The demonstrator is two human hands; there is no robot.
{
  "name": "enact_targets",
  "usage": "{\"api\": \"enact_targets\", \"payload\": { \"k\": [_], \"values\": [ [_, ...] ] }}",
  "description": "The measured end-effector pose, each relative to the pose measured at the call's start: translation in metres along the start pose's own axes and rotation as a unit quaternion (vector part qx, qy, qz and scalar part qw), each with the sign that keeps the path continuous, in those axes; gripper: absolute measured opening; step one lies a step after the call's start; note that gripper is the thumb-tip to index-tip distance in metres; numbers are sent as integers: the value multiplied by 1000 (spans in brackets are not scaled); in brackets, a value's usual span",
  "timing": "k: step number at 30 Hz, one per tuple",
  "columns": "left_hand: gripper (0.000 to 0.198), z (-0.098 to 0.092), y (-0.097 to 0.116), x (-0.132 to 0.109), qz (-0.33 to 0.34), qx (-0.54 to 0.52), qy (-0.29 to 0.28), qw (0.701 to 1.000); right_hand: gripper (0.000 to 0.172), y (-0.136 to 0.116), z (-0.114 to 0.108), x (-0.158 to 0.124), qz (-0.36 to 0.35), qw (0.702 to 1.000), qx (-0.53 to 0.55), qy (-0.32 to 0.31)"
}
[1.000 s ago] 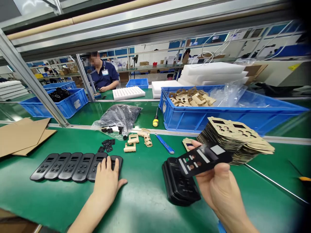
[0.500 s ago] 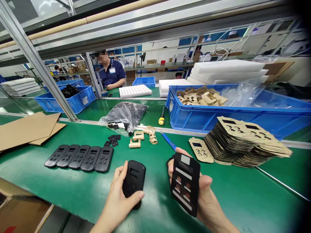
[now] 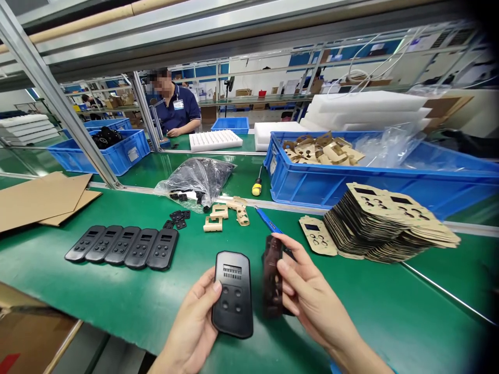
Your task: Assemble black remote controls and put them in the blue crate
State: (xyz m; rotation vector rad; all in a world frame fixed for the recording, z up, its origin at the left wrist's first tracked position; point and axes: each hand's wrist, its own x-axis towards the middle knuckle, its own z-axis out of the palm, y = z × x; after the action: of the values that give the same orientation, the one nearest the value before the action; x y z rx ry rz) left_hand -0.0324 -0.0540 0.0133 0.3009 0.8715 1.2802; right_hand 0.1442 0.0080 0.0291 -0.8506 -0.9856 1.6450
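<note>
My left hand (image 3: 195, 326) has a closed grip on a black remote housing (image 3: 233, 295); my right hand (image 3: 309, 298) pinches a dark keypad overlay (image 3: 272, 280) edge-on, just right of it.

Blk casing (image 3: 233, 293) now face-up, overlay (image 3: 272, 275) edge-on

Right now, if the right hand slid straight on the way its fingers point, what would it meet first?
Probably the blue-handled utility knife lying just beyond the right hand; the hand's height is unclear.
</note>
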Motion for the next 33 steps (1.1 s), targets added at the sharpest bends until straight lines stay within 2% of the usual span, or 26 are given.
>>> {"api": "enact_targets", "payload": {
  "k": [4, 7, 21, 26, 33],
  "values": [
    [44, 5, -6, -1, -5, -15, 14, 1000, 42, 9, -1, -2, -15, 993, -119, -25],
    [42, 10, -8, -2, -8, -19, 15, 1000, 42, 14, 0, -3, -6, 986, -160, -47],
    [51, 16, -18, -1, 10, -32, 55, 998, 43, 18, 8, -5, -2, 979, -196, -60],
    [52, 17, -19, -3, 11, -26, 46, 999, 45, 20, 8, -6, -16, 972, -230, -51],
    [50, 17, -24, -5, 64, 18, 44, 997, 44, 20, 10, -6, -26, 966, -252, -45]
  ]
}}
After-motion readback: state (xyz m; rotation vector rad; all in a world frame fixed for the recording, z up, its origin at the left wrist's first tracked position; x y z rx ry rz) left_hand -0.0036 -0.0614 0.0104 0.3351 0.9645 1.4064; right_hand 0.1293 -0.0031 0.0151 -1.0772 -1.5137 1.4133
